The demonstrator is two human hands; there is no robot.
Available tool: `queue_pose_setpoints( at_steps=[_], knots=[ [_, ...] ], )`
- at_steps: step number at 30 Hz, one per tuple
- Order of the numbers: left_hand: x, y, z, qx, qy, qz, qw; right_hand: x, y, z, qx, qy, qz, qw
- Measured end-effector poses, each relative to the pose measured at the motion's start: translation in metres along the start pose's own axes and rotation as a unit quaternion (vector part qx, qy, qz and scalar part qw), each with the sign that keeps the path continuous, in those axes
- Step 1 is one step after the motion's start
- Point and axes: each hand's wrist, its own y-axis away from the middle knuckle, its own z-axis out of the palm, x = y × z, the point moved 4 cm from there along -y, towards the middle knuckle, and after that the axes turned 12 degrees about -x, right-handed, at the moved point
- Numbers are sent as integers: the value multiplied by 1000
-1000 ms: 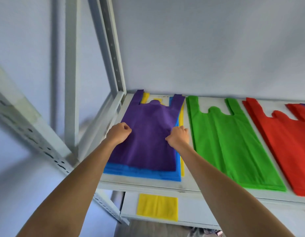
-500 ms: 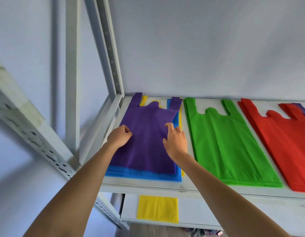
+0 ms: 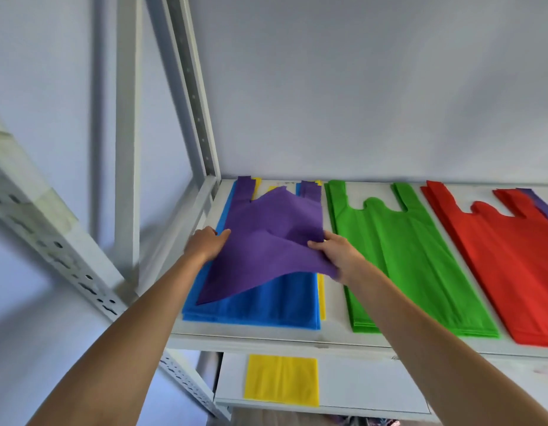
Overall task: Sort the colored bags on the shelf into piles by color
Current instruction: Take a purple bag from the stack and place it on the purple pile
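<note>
The person's right hand (image 3: 337,253) pinches the right edge of the thin purple non-woven bag with cut-out handles (image 3: 266,241) and has its lower right corner raised off the pile, so the fabric folds over on a diagonal. The left hand (image 3: 206,244) grips the bag's left edge, thumb on top; how its other fingers lie under the fabric cannot be told. The bag's handle end lies flat at the back of the white metal shelf (image 3: 266,338), on top of a stack of blue bags (image 3: 266,309) with yellow bags (image 3: 321,296) showing along the stack's right side.

The main risk looks to be the limp cloth itself. Held only at two edges, it will likely sag and drag, and the blue bag beneath could cling and slide forward off the shelf's front edge, or skew the stack. A second risk is pinching two layers at once: if another bag is caught with the purple one, it would travel to the wrong pile.

Just beside lies the pile of green bags (image 3: 404,256), then the pile of red bags (image 3: 506,265), with a purple edge (image 3: 543,207) peeking behind it at far right. Carrying the bag across, a trailing corner may ruffle those piles. A folded yellow sheet (image 3: 281,381) sits on the lower shelf.
</note>
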Motion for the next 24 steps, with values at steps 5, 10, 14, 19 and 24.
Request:
queue_pose_setpoints(
  at_steps=[5, 10, 14, 19, 24],
  knots=[
    [36, 20, 21, -206, 309, -33, 928, 0, 21, -23, -51, -121, 35, 991],
    [64, 20, 24, -189, 338, -39, 921, -13, 42, -55, -49, -9, 30, 998],
    [126, 24, 14, -171, 326, 27, 930, -57, 62, -99, -10, 41, 0, 999],
    [255, 58, 18, -171, 233, 61, 955, -134, 98, -183, -13, 8, -61, 998],
    [399, 93, 80, -171, 208, 95, 958, -203, 157, -314, 8, 33, -103, 994]
  ],
)
